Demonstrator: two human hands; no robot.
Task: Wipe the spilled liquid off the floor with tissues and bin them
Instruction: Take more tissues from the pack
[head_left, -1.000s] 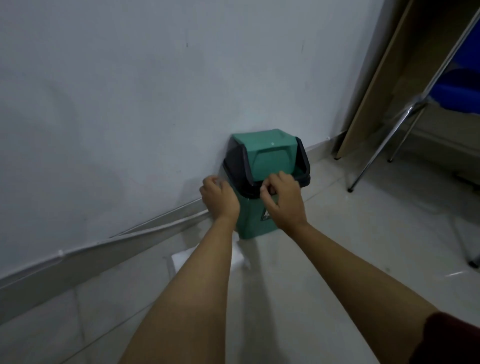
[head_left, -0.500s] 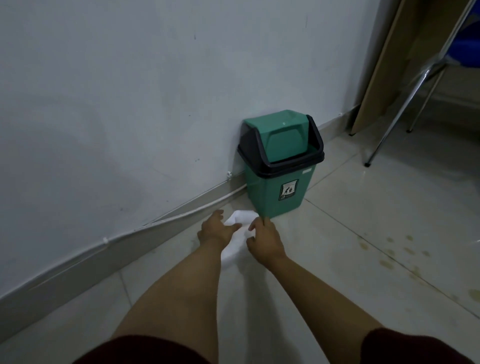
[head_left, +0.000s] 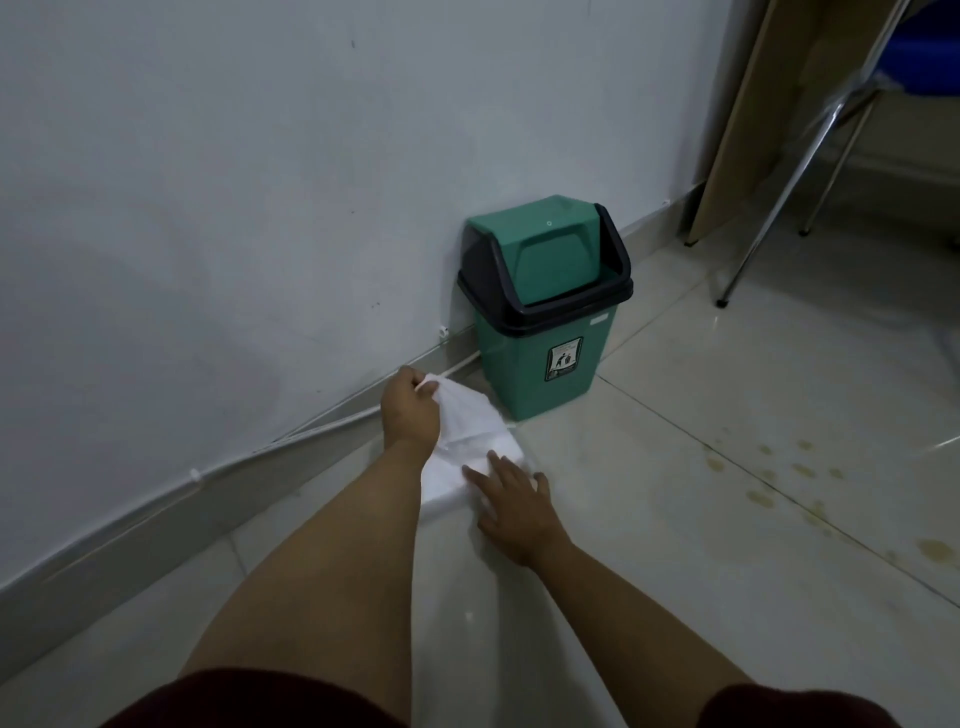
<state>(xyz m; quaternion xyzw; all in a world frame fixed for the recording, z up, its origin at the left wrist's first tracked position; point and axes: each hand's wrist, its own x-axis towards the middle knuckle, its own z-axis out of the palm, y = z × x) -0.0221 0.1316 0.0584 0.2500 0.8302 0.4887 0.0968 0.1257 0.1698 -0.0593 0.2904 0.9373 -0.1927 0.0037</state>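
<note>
White wall (head_left: 234, 182) fills upper left; grey skirting with a thin white cable (head_left: 332, 418) runs along its base. Tiled floor (head_left: 675, 571) pale, glossy. Yellowish spilled drops (head_left: 763, 496) scattered on tiles at right, well apart from the hands. Wooden panel (head_left: 737, 119) and chrome chair legs (head_left: 769, 208) at upper right.

Green bin (head_left: 540, 364), black collar, green swing lid, stands upright against the wall; pictogram sticker on its front face.

White tissue pack (head_left: 467, 457) lies on the floor just in front-left of the bin, near the skirting.

Left hand (head_left: 410, 410): fingers curled, pinching the top corner of a tissue sheet (head_left: 457, 410) lifted off the pack.

Right hand (head_left: 514, 499): fingers straight, spread, pressing flat on the pack's near end. Holds nothing.

Dark red sleeves at the bottom edge.
</note>
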